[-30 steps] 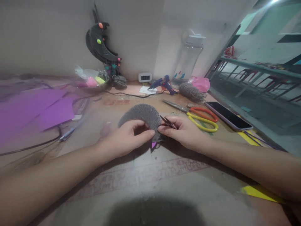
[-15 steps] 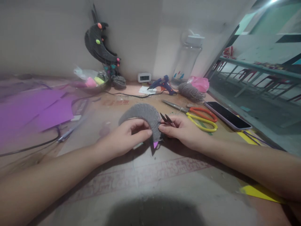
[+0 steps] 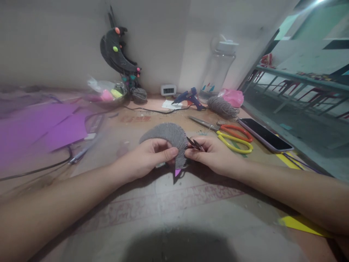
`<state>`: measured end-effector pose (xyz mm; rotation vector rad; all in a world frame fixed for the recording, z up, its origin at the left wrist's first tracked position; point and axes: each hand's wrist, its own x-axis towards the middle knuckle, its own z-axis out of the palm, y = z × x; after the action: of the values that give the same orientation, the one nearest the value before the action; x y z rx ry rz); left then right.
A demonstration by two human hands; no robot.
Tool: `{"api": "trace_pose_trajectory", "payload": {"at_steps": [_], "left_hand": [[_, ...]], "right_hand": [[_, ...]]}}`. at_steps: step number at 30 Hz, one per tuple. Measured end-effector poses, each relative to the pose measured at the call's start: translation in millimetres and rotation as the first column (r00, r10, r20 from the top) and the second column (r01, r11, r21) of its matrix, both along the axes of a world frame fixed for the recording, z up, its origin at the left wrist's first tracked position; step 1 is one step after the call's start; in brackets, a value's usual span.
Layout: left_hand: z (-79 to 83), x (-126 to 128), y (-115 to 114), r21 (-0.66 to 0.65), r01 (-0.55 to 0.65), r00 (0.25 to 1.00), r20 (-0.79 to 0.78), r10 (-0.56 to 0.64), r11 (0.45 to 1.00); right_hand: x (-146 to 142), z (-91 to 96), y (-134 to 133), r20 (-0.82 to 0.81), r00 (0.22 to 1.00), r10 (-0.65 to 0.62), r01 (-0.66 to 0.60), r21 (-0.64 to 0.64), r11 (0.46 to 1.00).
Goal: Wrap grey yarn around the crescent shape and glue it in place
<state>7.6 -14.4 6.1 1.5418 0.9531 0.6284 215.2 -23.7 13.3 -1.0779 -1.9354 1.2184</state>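
Observation:
A crescent wrapped in grey yarn (image 3: 169, 131) is held above the table, its lower tip showing bare purple card. My left hand (image 3: 156, 156) pinches the crescent from its inner side, thumb on the front. My right hand (image 3: 208, 151) is closed at the crescent's outer right edge, fingertips touching the yarn. Dark pointed blades of a small pair of thread snips (image 3: 195, 145) stick out from the right hand; their handle is hidden in the palm. Just beyond that hand lie large scissors (image 3: 234, 134) with one orange and one yellow handle.
Behind stand a blue glue gun (image 3: 188, 97), a small digital clock (image 3: 168, 90), grey yarn (image 3: 222, 106) and a clear bottle (image 3: 218, 71). A phone (image 3: 265, 134) lies right, purple sheets (image 3: 40, 125) left. A decorated dark crescent (image 3: 116, 51) hangs on the wall.
The crescent has tilted slightly, its purple tip shifting left and down a little. The snips' blades now lie flatter in the right hand. Both hands keep their hold.

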Motion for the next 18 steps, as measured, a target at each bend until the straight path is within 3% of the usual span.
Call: {"api": "trace_pose_trajectory", "payload": {"at_steps": [9,15,18], "left_hand": [[-3.0,-2.0,1.8,-0.051,0.024,0.998,0.057,-0.021,0.998],[1.0,2.4,-1.4,0.1,0.017,0.999,-0.028,-0.015,0.995],[-0.8,3.7,-2.1,0.207,-0.034,0.995,-0.089,0.054,0.978]], "right_hand": [[-0.1,0.3,0.7,-0.013,1.0,0.016,-0.016,0.007,1.0],[-0.6,0.0,-0.6,0.017,0.999,-0.041,0.039,0.08,0.996],[0.9,-1.5,-1.0,0.057,0.994,-0.095,0.087,0.131,0.988]]}}
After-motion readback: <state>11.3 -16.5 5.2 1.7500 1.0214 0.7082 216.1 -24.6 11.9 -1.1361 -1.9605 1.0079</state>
